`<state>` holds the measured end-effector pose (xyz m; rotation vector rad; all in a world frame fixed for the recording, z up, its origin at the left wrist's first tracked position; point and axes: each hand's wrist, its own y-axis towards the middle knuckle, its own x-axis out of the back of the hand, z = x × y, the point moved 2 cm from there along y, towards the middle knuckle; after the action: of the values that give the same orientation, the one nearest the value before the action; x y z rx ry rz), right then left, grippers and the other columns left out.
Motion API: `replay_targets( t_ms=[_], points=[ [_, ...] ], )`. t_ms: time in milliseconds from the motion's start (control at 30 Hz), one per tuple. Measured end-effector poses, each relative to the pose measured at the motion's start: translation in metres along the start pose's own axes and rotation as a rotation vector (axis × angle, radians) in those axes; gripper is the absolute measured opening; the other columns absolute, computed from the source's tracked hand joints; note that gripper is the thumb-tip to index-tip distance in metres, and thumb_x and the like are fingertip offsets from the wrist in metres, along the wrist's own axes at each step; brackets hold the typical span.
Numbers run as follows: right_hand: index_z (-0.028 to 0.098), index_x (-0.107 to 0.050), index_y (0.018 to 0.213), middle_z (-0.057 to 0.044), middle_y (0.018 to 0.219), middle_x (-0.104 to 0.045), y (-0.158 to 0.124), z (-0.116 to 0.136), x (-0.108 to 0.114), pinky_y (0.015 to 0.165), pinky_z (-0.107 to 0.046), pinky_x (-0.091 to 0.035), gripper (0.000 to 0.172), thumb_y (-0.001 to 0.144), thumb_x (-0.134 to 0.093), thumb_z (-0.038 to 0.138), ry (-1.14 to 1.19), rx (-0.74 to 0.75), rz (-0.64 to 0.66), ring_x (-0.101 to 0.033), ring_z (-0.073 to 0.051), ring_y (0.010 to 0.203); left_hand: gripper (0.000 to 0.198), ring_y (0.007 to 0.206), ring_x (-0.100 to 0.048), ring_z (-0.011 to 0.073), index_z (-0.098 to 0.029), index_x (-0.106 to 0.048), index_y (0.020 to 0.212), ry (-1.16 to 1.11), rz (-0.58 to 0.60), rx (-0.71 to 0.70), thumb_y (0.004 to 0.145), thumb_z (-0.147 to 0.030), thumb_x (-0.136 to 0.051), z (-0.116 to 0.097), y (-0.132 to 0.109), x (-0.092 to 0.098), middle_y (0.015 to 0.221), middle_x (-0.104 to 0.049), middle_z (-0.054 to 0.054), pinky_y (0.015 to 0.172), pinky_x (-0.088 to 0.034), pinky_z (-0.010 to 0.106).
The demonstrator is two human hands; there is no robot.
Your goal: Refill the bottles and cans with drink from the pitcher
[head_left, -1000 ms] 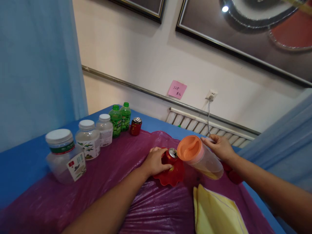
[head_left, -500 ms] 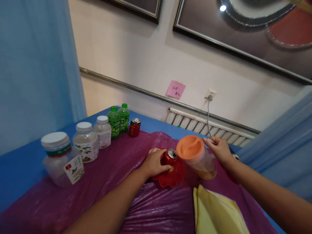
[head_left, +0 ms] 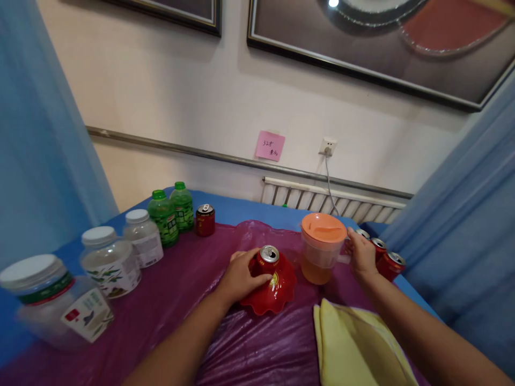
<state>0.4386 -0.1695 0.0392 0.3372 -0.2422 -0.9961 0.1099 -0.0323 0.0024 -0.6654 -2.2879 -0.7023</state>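
Left hand [head_left: 241, 275] curled around one can [head_left: 267, 261], right hand [head_left: 361, 254] gripping one pitcher [head_left: 319, 252], three jars [head_left: 111, 265] near left, two bottles [head_left: 164, 221] far left

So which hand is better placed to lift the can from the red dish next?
Probably your left hand: it curls around the can, while your right hand holds the orange-lidded pitcher by its handle.
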Motion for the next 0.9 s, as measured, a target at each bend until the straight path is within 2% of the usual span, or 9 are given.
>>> replay_targets(
  t_ms=[133,267,467,533,600,667,700,767,900],
  points=[
    [0.024,-0.045,0.066,0.009,0.052,-0.035,-0.007,-0.014,0.013,0.045,-0.026,-0.032,0.052,0.074,-0.066,0.071,0.118,-0.091,-0.072,-0.034,-0.010,0.046,0.073,0.123,-0.059,0.0351,-0.022,-0.062,0.134,-0.003,-0.013,0.035,0.068,-0.046,-0.083,0.000,0.001,0.001,0.131,-0.070,0.012,0.109,-0.043,0.050],
    [0.025,-0.039,0.063,0.010,0.051,-0.032,-0.014,-0.023,0.024,0.044,-0.026,-0.032,0.055,0.075,-0.068,0.071,0.174,-0.141,-0.116,-0.033,-0.010,0.045,0.070,0.118,-0.063,0.0338,-0.022,-0.064,0.131,-0.023,-0.037,0.036,0.069,-0.047,-0.082,-0.002,0.002,0.002,0.129,-0.070,0.012,0.105,-0.047,0.050],
    [0.024,-0.043,0.065,0.007,0.055,-0.040,-0.020,-0.020,0.033,0.049,-0.027,-0.035,0.055,0.078,-0.063,0.074,0.111,-0.139,-0.105,-0.039,-0.012,0.050,0.070,0.118,-0.066,0.0336,-0.019,-0.063,0.131,-0.099,-0.038,0.045,0.070,-0.048,-0.081,-0.004,0.005,0.004,0.129,-0.071,0.013,0.106,-0.048,0.051],
    [0.023,-0.050,0.071,0.003,0.064,-0.051,-0.024,-0.012,0.037,0.058,-0.029,-0.043,0.052,0.081,-0.060,0.072,0.031,-0.081,-0.174,-0.050,-0.015,0.060,0.071,0.118,-0.066,0.0335,-0.018,-0.062,0.131,-0.122,-0.041,0.042,0.070,-0.049,-0.080,-0.005,0.005,0.005,0.130,-0.071,0.013,0.106,-0.048,0.052],
    [0.021,-0.056,0.088,-0.002,0.084,-0.061,-0.036,0.000,0.041,0.073,-0.032,-0.049,0.048,0.084,-0.059,0.068,0.002,0.017,-0.332,-0.059,-0.019,0.079,0.072,0.119,-0.065,0.0334,-0.019,-0.061,0.132,-0.145,-0.054,0.035,0.071,-0.050,-0.080,-0.005,0.006,0.006,0.132,-0.070,0.013,0.107,-0.048,0.052],
    [0.022,-0.055,0.106,-0.006,0.105,-0.062,-0.058,0.013,0.041,0.088,-0.036,-0.049,0.045,0.086,-0.061,0.061,0.038,0.139,-0.470,-0.061,-0.021,0.097,0.071,0.120,-0.065,0.0331,-0.020,-0.061,0.132,-0.153,-0.069,0.021,0.071,-0.050,-0.080,-0.004,0.005,0.006,0.133,-0.069,0.013,0.107,-0.048,0.052],
    [0.023,-0.053,0.112,-0.007,0.112,-0.061,-0.072,0.020,0.038,0.092,-0.038,-0.049,0.043,0.086,-0.063,0.056,0.063,0.193,-0.484,-0.061,-0.022,0.103,0.070,0.120,-0.065,0.0331,-0.020,-0.062,0.131,-0.150,-0.073,0.013,0.071,-0.050,-0.080,-0.004,0.005,0.006,0.133,-0.069,0.012,0.107,-0.048,0.052],
    [0.024,-0.054,0.120,-0.009,0.119,-0.061,-0.102,0.031,0.024,0.093,-0.039,-0.050,0.040,0.088,-0.066,0.046,0.068,0.219,-0.368,-0.062,-0.023,0.106,0.068,0.120,-0.065,0.0332,-0.021,-0.063,0.129,-0.125,-0.077,-0.001,0.070,-0.048,-0.082,-0.005,0.004,0.005,0.130,-0.070,0.012,0.107,-0.048,0.052],
    [0.027,-0.057,0.131,-0.011,0.131,-0.062,-0.147,0.041,-0.025,0.098,-0.043,-0.052,0.048,0.087,-0.070,0.037,-0.070,0.146,0.208,-0.062,-0.027,0.115,0.067,0.117,-0.065,0.0329,-0.022,-0.065,0.126,-0.067,-0.077,-0.041,0.065,-0.044,-0.085,-0.012,0.001,0.005,0.126,-0.071,0.011,0.104,-0.050,0.051]
  ],
)
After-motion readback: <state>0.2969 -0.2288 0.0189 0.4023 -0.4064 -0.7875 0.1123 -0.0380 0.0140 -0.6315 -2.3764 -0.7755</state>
